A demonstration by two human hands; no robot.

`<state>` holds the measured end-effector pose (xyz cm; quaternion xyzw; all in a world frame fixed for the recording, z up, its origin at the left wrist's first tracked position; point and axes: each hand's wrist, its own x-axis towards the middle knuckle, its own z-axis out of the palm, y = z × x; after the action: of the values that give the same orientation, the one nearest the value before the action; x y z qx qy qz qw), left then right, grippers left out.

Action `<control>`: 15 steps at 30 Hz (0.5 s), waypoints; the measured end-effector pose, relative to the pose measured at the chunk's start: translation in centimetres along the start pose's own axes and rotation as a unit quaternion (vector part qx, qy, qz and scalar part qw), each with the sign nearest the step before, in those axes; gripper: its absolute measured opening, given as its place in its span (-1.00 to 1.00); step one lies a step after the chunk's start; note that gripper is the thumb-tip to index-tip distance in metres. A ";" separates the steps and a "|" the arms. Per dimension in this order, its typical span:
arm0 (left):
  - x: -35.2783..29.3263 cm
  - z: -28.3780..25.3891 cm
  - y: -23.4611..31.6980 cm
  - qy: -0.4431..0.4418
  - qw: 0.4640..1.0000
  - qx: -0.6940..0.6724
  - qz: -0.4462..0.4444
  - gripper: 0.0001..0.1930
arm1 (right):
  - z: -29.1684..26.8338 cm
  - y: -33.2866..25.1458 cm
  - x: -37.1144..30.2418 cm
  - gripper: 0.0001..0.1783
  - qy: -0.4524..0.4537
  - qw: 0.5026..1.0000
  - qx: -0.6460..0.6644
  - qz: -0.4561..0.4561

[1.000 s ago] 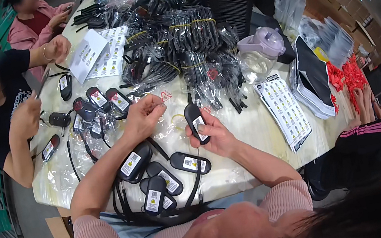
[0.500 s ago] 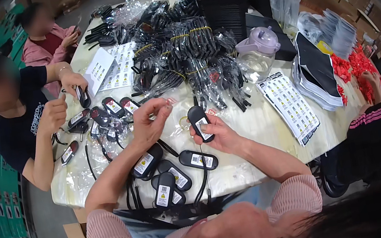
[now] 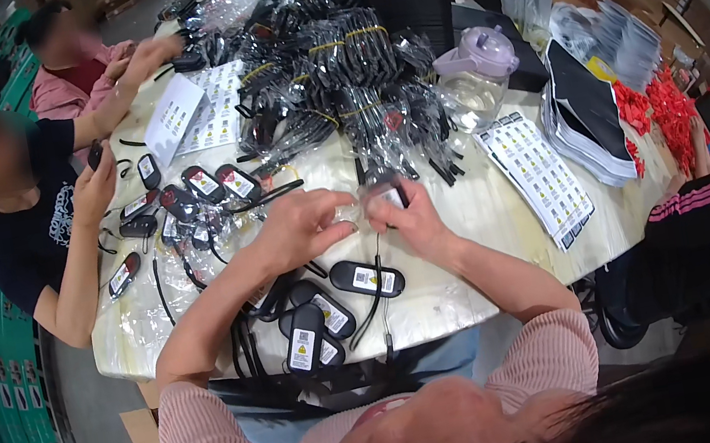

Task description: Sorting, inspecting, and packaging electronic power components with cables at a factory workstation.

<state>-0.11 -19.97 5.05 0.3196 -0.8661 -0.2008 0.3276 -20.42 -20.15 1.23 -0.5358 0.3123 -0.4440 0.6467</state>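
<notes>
My right hand (image 3: 411, 220) grips a black oval device (image 3: 389, 197) with a white label, blurred by motion; a thin cord hangs below it. Just left of it is my left hand (image 3: 304, 228), thumb and forefinger apart, and I see nothing between them. Close to me, below my forearms, several similar black oval devices with white labels and wrist straps lie in a loose pile; one labelled device (image 3: 366, 278) lies crosswise beside them. Farther left, more devices (image 3: 203, 183) with red-and-white labels lie on clear plastic.
Bagged black straps (image 3: 360, 80) are heaped mid-table. A lidded jug (image 3: 478, 74), a sticker sheet (image 3: 540, 176) and a paper stack (image 3: 585, 127) stand or lie to the right. A co-worker at the left holds a small dark device (image 3: 95, 155); others sit around the table.
My left hand has moved right and down toward the device; the small clear piece at its fingertips no longer shows. My right hand has shifted slightly right and up. The left co-worker's hands have moved.
</notes>
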 end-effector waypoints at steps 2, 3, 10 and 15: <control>0.0 0.0 -0.3 0.000 0.998 -0.035 -0.046 -0.81 | -0.6 -0.7 0.4 -0.62 0.008 1.000 0.008 -0.021; 0.1 0.1 -0.5 -0.006 0.998 -0.043 -0.042 -0.79 | -0.7 -0.9 0.5 -0.64 0.011 0.999 0.012 -0.033; 0.2 0.0 -0.1 -0.069 0.980 -0.146 -0.116 -0.76 | 0.4 -1.6 0.4 -0.72 0.065 0.993 -0.047 -0.089; 0.5 0.2 -0.1 -0.097 0.942 -0.257 -0.195 -0.70 | 0.0 -2.5 0.6 -0.78 0.096 0.993 -0.009 -0.061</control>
<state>-0.51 -20.36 5.07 0.3665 -0.7334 -0.5062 0.2676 -20.77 -20.73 3.71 -0.5144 0.3436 -0.5294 0.5806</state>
